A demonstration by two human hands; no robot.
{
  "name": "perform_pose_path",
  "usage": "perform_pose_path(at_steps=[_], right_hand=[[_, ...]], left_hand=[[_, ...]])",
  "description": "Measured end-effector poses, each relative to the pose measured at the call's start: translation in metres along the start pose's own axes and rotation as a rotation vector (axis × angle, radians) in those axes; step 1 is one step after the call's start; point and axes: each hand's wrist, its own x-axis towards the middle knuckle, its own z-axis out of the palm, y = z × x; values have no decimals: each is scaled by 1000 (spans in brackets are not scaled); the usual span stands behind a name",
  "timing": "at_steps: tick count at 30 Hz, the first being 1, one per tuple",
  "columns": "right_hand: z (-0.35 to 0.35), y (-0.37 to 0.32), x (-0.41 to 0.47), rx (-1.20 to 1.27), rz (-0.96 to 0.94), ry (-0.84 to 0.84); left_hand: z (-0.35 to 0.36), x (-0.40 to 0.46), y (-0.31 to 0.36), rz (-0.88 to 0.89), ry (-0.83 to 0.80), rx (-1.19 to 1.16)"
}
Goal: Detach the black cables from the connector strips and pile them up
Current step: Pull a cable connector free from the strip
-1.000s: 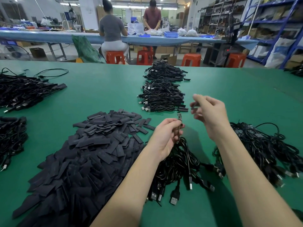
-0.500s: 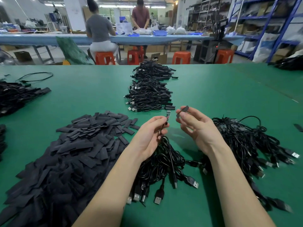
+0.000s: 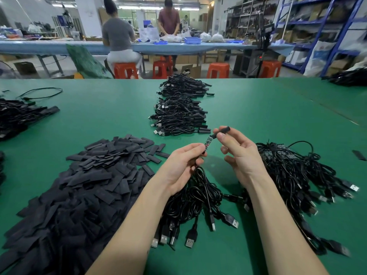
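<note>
My left hand [image 3: 181,168] pinches the end of a black cable that carries a small green circuit strip [image 3: 208,142]; the cable runs down into a bundle of black USB cables [image 3: 196,203] under my forearms. My right hand [image 3: 238,153] pinches a short black sleeve [image 3: 222,131] between thumb and forefinger, its lower end touching the strip's tip. A second heap of black cables [image 3: 294,171] lies to the right of my right hand.
A wide heap of flat black sleeves [image 3: 83,187] covers the green table [image 3: 268,116] at left. Two cable piles [image 3: 178,116] lie ahead in the middle, more cables [image 3: 17,116] at far left. Two people work at a blue table behind.
My right hand came in from the right with the black sleeve and now holds it against the strip's tip. My left hand held its cable end steady.
</note>
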Motion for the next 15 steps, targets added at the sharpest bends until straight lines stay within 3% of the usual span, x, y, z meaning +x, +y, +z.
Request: perform_pose_path(at_steps=[5, 15], right_hand=[[-2, 2, 1, 10, -3, -26], [-14, 1, 5, 76, 119, -321]], left_hand=[[-2, -1, 2, 2, -60, 12], [-18, -14, 25, 59, -229, 315]])
